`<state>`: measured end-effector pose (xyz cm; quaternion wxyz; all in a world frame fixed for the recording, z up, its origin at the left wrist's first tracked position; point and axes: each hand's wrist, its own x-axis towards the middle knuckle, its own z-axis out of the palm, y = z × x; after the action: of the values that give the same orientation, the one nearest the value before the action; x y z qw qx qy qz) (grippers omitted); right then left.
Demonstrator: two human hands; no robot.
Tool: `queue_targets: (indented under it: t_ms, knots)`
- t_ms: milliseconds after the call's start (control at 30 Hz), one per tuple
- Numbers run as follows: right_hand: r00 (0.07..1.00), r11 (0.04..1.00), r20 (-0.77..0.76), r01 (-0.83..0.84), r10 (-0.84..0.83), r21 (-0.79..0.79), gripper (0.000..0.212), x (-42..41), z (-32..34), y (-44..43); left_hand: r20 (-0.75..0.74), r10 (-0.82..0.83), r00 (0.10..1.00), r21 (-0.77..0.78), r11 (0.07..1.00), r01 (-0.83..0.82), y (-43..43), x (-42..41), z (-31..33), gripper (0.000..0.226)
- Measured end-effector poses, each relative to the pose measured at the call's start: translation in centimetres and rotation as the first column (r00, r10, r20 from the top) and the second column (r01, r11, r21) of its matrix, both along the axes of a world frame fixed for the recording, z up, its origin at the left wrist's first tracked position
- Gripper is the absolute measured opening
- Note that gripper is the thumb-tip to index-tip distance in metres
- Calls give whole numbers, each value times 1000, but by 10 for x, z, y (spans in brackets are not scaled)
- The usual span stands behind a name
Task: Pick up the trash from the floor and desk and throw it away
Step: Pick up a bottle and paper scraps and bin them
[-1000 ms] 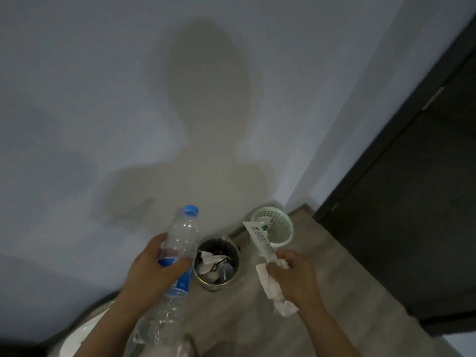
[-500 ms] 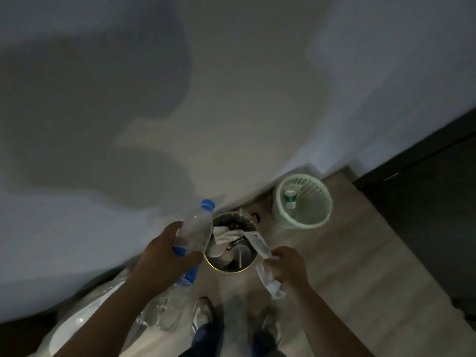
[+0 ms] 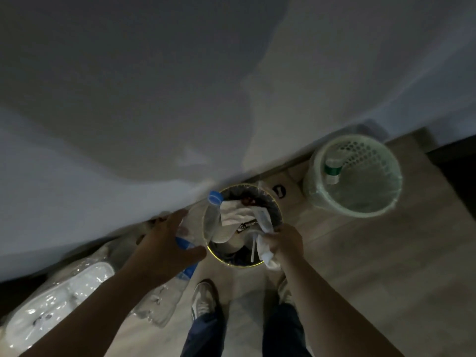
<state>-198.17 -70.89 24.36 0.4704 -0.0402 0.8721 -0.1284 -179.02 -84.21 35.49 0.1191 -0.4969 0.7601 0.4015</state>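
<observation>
Above the bin (image 3: 239,265) the left hand (image 3: 164,243) grips the bottle (image 3: 212,220), right hand (image 3: 284,240) clutches tissue (image 3: 265,251)

One wide-angle, head-worn camera looks steeply down toward the junction of wall (image 3: 154,99) and floor (image 3: 360,279). The bin (image 3: 221,258) lies close below at mid-frame, just ahead of the wearer's shoes (image 3: 203,300).
</observation>
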Motion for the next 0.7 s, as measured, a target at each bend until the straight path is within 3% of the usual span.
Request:
queue_targets:
  t_ms: [133,367,567,700]
  knots:
    - [999,998,-40,-13,11,-66,42,-5,-38,-15,8,1,1000,2,1000,-1,2,-6,-30,72]
    - [992,980,112,74,-54,-187,52,-4,-49,-18,30,-4,1000,30,1000,3,7,-16,-40,77]
    - [974,952,-26,-226,226,-207,35,-17,-24,6,22,-40,999,22,999,40,10,-39,-25,79]
    - [922,910,-99,-385,374,-154,39,-44,1,35,52,-133,990,41,991,131,16,-70,-15,84]
